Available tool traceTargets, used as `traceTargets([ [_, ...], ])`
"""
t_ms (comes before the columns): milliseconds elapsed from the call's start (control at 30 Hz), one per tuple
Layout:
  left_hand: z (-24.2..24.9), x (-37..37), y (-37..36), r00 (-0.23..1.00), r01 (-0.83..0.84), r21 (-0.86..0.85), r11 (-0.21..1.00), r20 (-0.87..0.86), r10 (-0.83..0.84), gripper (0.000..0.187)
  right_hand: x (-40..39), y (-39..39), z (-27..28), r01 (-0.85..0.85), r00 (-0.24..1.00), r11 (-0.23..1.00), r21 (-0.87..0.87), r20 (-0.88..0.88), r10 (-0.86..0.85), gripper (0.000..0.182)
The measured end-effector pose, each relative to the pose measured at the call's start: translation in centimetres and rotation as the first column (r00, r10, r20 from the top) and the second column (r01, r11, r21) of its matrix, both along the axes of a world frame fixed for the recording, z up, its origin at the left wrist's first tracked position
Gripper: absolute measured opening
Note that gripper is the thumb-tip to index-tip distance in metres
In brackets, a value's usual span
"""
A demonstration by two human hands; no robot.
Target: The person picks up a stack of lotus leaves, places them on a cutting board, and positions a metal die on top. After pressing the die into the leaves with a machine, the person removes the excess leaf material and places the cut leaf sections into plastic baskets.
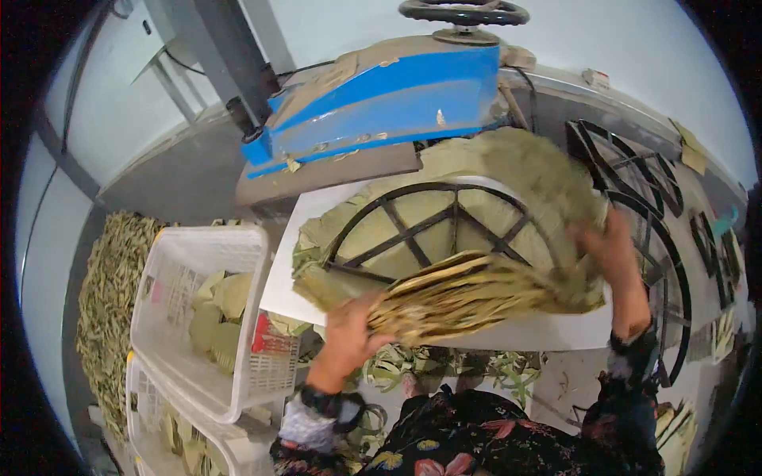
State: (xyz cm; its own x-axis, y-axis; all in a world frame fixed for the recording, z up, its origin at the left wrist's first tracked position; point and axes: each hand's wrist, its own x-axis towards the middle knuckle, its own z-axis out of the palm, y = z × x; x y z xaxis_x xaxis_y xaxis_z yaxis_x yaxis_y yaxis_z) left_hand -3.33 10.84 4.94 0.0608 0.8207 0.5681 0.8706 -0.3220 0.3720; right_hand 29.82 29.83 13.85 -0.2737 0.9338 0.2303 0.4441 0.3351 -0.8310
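A thick stack of dried green-brown leaves (468, 293) lies along the near side of a white board (279, 278). My left hand (349, 337) grips its left end, thumb at the near edge. My right hand (611, 246) is at the right side of the leaves, blurred by motion; what its fingers hold cannot be made out. Behind the stack, a black fan-shaped metal frame (409, 232) with spokes rests on flat, broad leaves (317, 230). More leaves (524, 159), partly blurred, spread behind it toward the right.
A blue press (381, 95) with a black handwheel (464, 11) stands behind the board. White baskets (250, 317) holding cut leaves are at the left, beside a large leaf heap (111, 309). More black frames (675, 285) lie at the right. Leaf scraps litter the floor.
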Motion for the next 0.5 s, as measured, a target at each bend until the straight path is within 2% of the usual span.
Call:
traceTargets([
  [33,-0.1,-0.7,-2.8,0.998,-0.060,-0.036,0.998,-0.022,0.060,0.068,-1.0,-2.3,-0.5,-0.059,0.984,0.996,0.071,0.175,0.046,0.035],
  [67,-3.3,-2.5,-6.6,0.978,-0.167,-0.176,0.970,0.098,0.186,0.064,-1.9,-3.9,-3.3,-0.150,0.967,0.978,0.146,0.229,0.114,0.037],
  [100,-6.7,-4.2,-10.9,0.925,-0.251,-0.320,0.914,0.197,0.324,0.061,-3.7,-6.6,-4.0,-0.311,0.932,0.936,0.166,0.247,0.266,0.043],
  [133,-6.6,-4.6,-14.3,0.927,-0.322,-0.344,0.882,0.073,0.368,0.057,-5.0,-8.4,-5.5,-0.511,0.848,0.859,-0.006,0.157,0.506,0.049],
  [167,-6.4,-5.0,-17.6,0.914,-0.393,-0.361,0.846,-0.055,0.402,0.053,-6.7,-9.8,-7.9,-0.578,0.604,0.734,-0.356,0.419,0.678,0.050],
  [200,-7.5,-5.3,-21.3,0.887,-0.368,-0.617,0.695,-0.009,0.462,0.054,-7.9,-12.0,-10.0,-0.746,0.463,0.587,-0.315,0.388,0.797,0.048],
  [233,-9.3,-5.8,-25.7,0.848,-0.288,-0.821,0.494,0.021,0.530,0.056,-8.6,-13.2,-11.2,-0.874,0.299,0.407,-0.265,0.367,0.881,0.046],
  [267,-16.9,-8.5,-30.8,0.933,-0.075,-0.625,0.777,0.231,0.276,0.046,-8.7,-12.8,-11.7,-0.881,0.290,0.394,-0.262,0.361,0.886,0.046],
  [300,-16.6,-8.0,-31.1,0.931,-0.086,-0.628,0.774,0.227,0.288,0.046,-8.5,-12.2,-12.0,-0.925,0.331,0.375,-0.060,0.355,0.874,0.039],
  [333,-15.5,-7.1,-31.0,0.929,-0.099,-0.747,0.658,0.168,0.331,0.043,-8.1,-11.3,-12.2,-0.927,0.376,0.347,0.146,0.340,0.862,0.035],
  [367,-14.3,-6.6,-30.8,0.930,-0.106,-0.846,0.522,0.102,0.353,0.040,-7.4,-9.4,-12.3,-0.906,0.424,0.402,0.135,0.331,0.843,0.032],
  [433,-11.3,-4.8,-28.8,0.936,-0.113,-0.969,0.218,-0.030,0.351,0.035,-6.0,-5.4,-12.4,-0.729,0.684,0.554,0.402,0.390,0.616,0.031],
  [500,-9.5,-1.7,-26.0,0.935,-0.116,-0.988,-0.100,-0.143,0.325,0.031,-5.6,-2.2,-9.9,-0.598,0.782,0.757,0.265,0.398,0.479,0.033],
])
